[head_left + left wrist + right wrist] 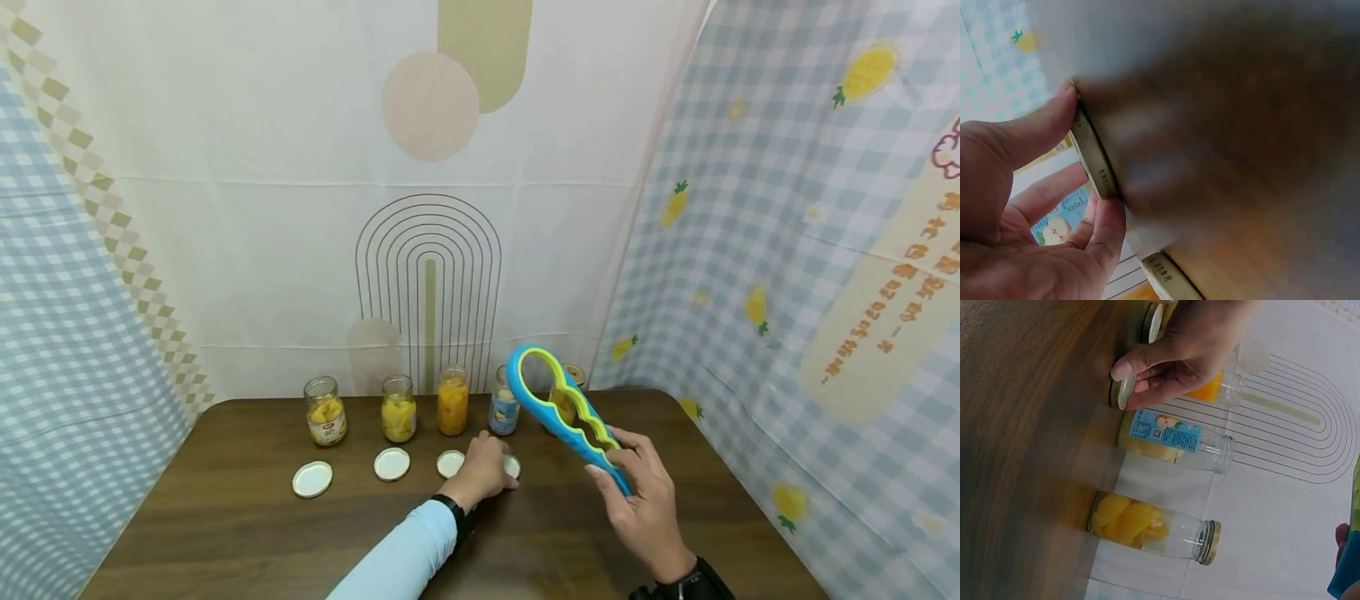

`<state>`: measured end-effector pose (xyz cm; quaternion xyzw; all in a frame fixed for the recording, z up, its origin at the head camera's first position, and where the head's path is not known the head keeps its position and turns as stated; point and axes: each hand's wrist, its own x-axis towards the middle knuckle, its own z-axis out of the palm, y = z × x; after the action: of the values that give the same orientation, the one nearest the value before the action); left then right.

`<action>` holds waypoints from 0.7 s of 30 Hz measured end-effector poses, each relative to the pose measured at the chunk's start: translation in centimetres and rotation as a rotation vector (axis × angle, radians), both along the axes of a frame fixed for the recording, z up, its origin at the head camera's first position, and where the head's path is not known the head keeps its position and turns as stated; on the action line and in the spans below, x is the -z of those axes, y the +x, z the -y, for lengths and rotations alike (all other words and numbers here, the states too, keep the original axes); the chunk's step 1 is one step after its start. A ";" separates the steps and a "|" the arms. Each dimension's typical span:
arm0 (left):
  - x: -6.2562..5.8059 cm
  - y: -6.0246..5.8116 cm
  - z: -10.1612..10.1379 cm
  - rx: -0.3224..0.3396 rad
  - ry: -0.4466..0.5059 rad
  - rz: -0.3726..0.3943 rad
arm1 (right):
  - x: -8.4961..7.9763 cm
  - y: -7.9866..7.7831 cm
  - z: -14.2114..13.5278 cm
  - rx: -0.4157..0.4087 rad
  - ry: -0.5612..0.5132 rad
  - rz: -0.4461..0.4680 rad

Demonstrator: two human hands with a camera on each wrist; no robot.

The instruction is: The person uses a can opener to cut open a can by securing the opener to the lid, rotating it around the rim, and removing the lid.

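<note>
My left hand [482, 468] pinches the rim of a gold-sided jar lid [1093, 150] between thumb and fingers, its pale inside facing up. The lid is at the tabletop, in front of an uncapped jar with a blue fruit label [504, 413]. Raised over the table on the right, my right hand [647, 504] grips the end of a blue and green jar opener [542, 410] with several scalloped openings. Behind the opener stands a jar of yellow fruit [1129, 519] with its gold lid [1212, 542] on; the head view shows it only partly.
Three more uncapped fruit jars stand along the back: a left one [326, 417], a second [398, 412] and an orange-filled one [453, 404]. Before them lie lids [312, 479], [392, 464], [450, 463] on the brown table [247, 533]. Patterned cloths hang behind and at the sides.
</note>
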<state>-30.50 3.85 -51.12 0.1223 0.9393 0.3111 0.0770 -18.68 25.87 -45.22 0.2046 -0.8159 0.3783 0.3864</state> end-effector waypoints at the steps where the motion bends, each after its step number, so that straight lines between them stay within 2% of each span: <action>1: -0.2 -0.1 0.0 -0.005 0.003 0.015 | 0.0 0.0 0.1 0.002 -0.002 0.004; 5: 0.0 -0.6 -0.2 -0.006 0.010 0.042 | -0.1 -0.1 0.3 -0.001 -0.010 0.011; 11: 1.9 -2.2 -0.5 -0.003 -0.033 0.020 | -0.1 -0.3 0.6 -0.007 -0.011 0.012; 14: 2.4 -2.5 -0.6 0.002 -0.051 0.008 | 0.0 -0.3 0.6 -0.005 -0.008 0.010; 21: 1.7 -1.9 -0.7 -0.009 -0.040 0.030 | 0.1 -0.4 0.8 0.002 -0.001 0.022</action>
<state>-32.37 4.52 -52.83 0.1120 0.9446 0.2943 0.0923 -19.08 25.07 -45.30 0.1994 -0.8200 0.3806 0.3780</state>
